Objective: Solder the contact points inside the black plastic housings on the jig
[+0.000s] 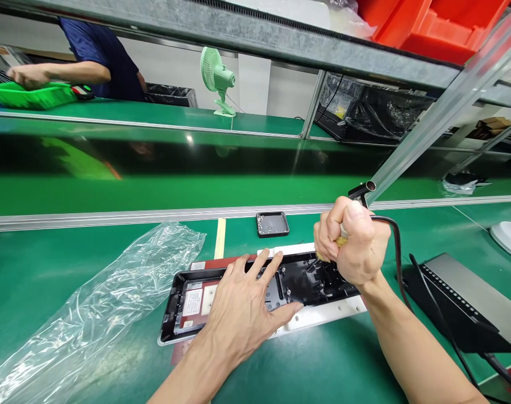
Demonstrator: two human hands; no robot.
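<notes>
A long black plastic housing [297,283] lies tilted across the work surface, its open inside facing up, with screw posts and ribs along it. My left hand [247,303] rests on it, palm down and fingers spread. At its right end, my right hand [356,247] is closed in a fist around what looks like a corded electric screwdriver [343,238], of which only a bit of yellowish body shows; its tip is hidden. Beneath the housing are a white fixture plate [322,315] with holes and a reddish-brown board [187,310]. Behind it sits a small black tray [272,224] holding tiny screws.
Clear plastic film [124,297] lies to the left. A black cable [396,241] loops down beside my right wrist towards a black-and-grey box [465,303]. A metal post [432,106] slants at right. Across the line stand a green fan [216,76] and a person [99,62] by a green bin [36,96].
</notes>
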